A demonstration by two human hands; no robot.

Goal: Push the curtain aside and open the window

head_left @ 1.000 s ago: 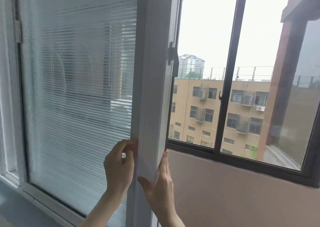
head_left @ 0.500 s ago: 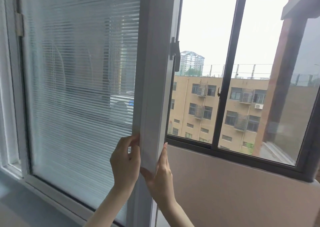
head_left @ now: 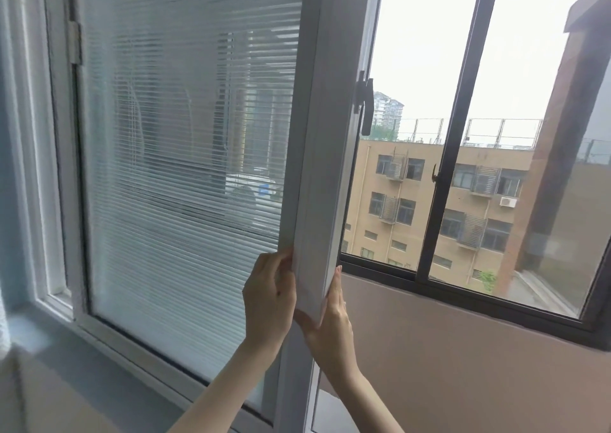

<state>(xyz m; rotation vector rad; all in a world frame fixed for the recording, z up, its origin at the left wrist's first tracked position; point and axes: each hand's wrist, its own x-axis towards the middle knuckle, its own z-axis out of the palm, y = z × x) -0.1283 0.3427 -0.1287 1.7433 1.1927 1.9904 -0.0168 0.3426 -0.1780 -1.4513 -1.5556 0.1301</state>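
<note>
A white-framed window sash (head_left: 317,141) with built-in slatted blinds (head_left: 185,181) stands swung inward, hinged at the left. Both hands hold its free vertical edge low down. My left hand (head_left: 269,303) wraps the edge from the blind side, fingers curled round it. My right hand (head_left: 330,320) presses flat on the outer side, thumb across the edge. A dark handle (head_left: 363,105) sits on the sash higher up. No curtain shows, apart from a pale blurred strip at the far left edge.
Behind the sash an outer dark-framed sliding window (head_left: 449,155) shows a tan building (head_left: 439,201) outside. A pinkish wall (head_left: 463,360) lies below that window. A grey sill (head_left: 66,366) runs at the lower left.
The sash edge and both hands have shifted slightly right and up in view; the grip on the edge stays the same.
</note>
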